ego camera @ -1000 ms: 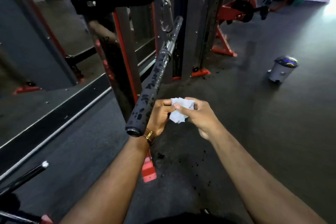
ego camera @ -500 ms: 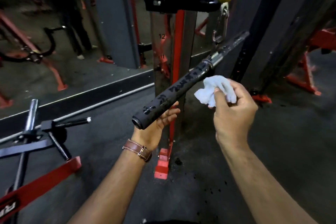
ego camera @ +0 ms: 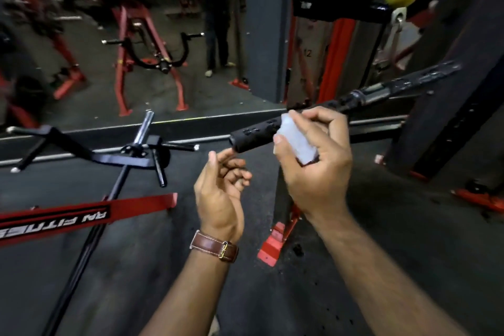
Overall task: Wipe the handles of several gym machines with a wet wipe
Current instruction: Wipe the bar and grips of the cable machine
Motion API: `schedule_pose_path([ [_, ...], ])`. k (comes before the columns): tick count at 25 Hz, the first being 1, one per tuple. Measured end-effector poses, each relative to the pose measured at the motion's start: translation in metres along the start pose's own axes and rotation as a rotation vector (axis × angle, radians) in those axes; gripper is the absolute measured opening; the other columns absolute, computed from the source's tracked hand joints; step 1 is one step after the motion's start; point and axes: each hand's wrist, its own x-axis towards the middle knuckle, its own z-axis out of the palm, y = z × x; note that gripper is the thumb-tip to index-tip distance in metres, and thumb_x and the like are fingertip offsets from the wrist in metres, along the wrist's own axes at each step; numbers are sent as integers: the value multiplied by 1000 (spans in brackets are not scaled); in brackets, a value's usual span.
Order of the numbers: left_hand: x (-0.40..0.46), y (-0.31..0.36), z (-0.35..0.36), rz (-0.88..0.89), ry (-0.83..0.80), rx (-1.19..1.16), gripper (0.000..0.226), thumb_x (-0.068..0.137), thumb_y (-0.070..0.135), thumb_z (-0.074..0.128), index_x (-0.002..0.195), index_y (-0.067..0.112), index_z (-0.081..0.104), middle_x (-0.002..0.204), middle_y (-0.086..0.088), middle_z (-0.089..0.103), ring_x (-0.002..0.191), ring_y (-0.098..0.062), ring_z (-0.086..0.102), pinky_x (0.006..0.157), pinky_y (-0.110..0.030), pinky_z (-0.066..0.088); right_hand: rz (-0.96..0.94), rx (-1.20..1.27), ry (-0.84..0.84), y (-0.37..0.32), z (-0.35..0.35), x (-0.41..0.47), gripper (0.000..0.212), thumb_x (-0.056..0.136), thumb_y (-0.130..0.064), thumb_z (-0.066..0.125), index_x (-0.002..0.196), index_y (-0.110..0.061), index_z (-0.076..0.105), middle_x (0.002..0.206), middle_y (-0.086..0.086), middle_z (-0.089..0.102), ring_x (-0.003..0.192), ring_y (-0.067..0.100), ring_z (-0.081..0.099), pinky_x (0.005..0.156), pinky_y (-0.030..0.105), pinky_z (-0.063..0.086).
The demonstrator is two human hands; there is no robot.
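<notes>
Here we are holding our left hand loosely curled and empty just below the bar's free end, while our right hand is pinching the wipe against the grip.

Two bare forearms, one wristwatch

Both arms are uncovered from the wrist back to the bottom edge of the view, with no sleeve showing on either. The left wrist carries a watch strap of brown leather with pale stitching along its edges, fastened by a small gold-coloured buckle. The right wrist wears nothing, and neither hand shows a ring or glove.
</notes>
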Motion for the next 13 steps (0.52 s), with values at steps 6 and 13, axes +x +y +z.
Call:
schedule_pose_path([
  [6, -3, 14, 4, 54, -59, 29, 38, 84, 5, 67, 122, -2, 65, 103, -15, 71, 82, -17, 67, 71, -21, 55, -260, -90, -145, -17, 34, -10, 24, 89, 8, 66, 112, 8, 70, 111, 22, 64, 102, 31, 61, 95, 28, 48],
  [13, 12, 16, 8, 91, -116, 128, 29, 81, -12, 67, 105, 5, 69, 90, -1, 73, 81, -14, 63, 79, -21, 56, -202, -193, -10, 14, 25, 1, 20, 84, 11, 69, 96, -2, 78, 107, 8, 73, 95, 24, 65, 84, 37, 54],
])
